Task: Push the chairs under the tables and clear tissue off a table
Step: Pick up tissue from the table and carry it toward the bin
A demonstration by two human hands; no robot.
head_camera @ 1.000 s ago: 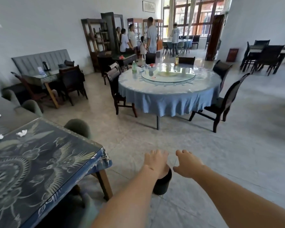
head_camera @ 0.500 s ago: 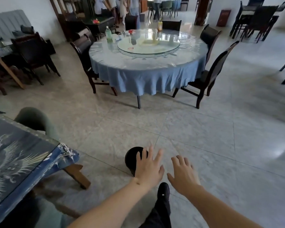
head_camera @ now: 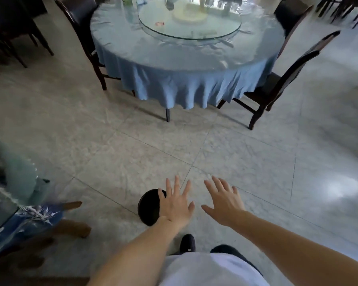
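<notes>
My left hand [head_camera: 177,202] and my right hand [head_camera: 224,200] are stretched out over the floor, fingers spread, holding nothing. A round table with a blue cloth [head_camera: 186,65] and a glass turntable [head_camera: 189,23] stands ahead. One dark wooden chair [head_camera: 285,83] sits pulled out at its right side. Another dark chair [head_camera: 81,27] stands at its left, close to the cloth. A small pink scrap [head_camera: 159,23] lies on the turntable. At the left edge is the corner of a dark blue patterned table [head_camera: 27,219] with a green chair [head_camera: 19,172] beside it.
A small black bin [head_camera: 149,207] stands on the floor just left of my left hand, partly hidden by it. More dark chairs [head_camera: 8,34] fill the far left. My black shoe [head_camera: 187,243] shows below. Pale marble tiles stretch between me and the round table.
The view has tilted down and moved closer to the round table. The people and far room have left the frame. Both hands stay open and have spread wider over the floor.
</notes>
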